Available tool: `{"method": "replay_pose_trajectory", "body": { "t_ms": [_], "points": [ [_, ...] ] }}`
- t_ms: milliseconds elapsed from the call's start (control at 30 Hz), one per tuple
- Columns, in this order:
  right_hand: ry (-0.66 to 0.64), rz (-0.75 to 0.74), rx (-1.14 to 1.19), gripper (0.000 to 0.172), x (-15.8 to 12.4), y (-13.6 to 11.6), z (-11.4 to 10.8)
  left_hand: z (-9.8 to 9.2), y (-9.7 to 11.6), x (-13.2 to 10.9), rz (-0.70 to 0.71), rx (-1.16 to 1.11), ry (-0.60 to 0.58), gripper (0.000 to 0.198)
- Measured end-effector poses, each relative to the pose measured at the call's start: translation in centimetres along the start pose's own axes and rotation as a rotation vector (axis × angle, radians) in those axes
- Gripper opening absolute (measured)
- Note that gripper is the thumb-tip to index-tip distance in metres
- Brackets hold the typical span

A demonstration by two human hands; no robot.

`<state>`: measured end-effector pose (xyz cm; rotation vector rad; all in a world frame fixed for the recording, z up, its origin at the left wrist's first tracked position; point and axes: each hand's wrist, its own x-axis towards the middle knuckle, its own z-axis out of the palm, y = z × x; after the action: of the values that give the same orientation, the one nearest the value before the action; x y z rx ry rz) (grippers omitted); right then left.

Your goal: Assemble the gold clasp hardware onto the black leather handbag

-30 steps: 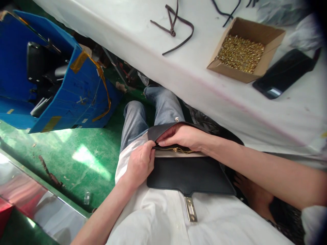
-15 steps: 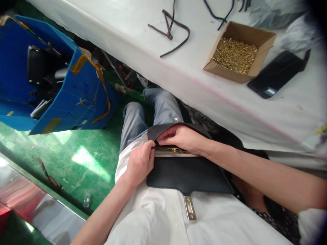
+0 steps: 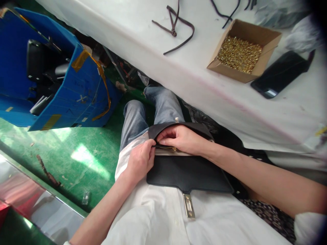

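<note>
A black handbag (image 3: pixel 189 173) lies across my lap, its flap folded back toward me with a gold clasp plate (image 3: pixel 188 206) at the tip. My left hand (image 3: pixel 141 157) is closed on the left corner of the bag's opening, thumb and fingers pinching the edge. Inside the mouth is my right hand (image 3: pixel 178 139), its fingers curled and pinched near that same corner. What the right fingertips hold is hidden by the bag. Beneath the right hand runs a gold zipper (image 3: pixel 174 148). A small gold fitting (image 3: pixel 176 119) shows on the far side.
At right, a white-covered table (image 3: pixel 189 78) bears a cardboard box (image 3: pixel 227 72) of small gold pieces, a dark phone-like object (image 3: pixel 282 75) and dark straps (image 3: pixel 185 23). A blue bin (image 3: pixel 76 92) holding black items stands at left on the green floor (image 3: pixel 66 170).
My right hand has shifted very slightly inside the bag, and less of the zipper shows. The table and its things sit a little further right in view. My left hand keeps its grip.
</note>
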<state>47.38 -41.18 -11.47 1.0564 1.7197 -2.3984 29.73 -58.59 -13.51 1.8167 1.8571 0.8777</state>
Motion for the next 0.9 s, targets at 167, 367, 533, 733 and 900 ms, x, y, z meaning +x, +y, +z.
{"method": "replay_pose_trajectory", "body": {
  "t_ms": [167,367,533,733,900],
  "points": [
    [-0.059,0.015,-0.022,0.022,0.2,-0.5,0.2,0.1,-0.3,-0.2,0.003,-0.005,0.006,0.017],
    [-0.132,0.183,0.161,0.033,1.3,0.2,-0.8,0.1,-0.2,0.0,0.017,0.001,-0.015,0.015],
    [-0.174,0.247,0.084,0.032,1.9,-0.4,-1.1,0.2,-0.1,-0.1,0.025,0.024,-0.024,0.015],
    [-0.171,0.296,-0.032,0.026,1.8,-2.1,-0.9,0.5,-0.2,-0.5,0.032,0.03,-0.038,0.013],
    [-0.149,0.27,-0.05,0.019,2.1,-2.0,-0.6,0.5,-0.3,-0.5,0.049,0.019,-0.037,0.016]
  ]
}}
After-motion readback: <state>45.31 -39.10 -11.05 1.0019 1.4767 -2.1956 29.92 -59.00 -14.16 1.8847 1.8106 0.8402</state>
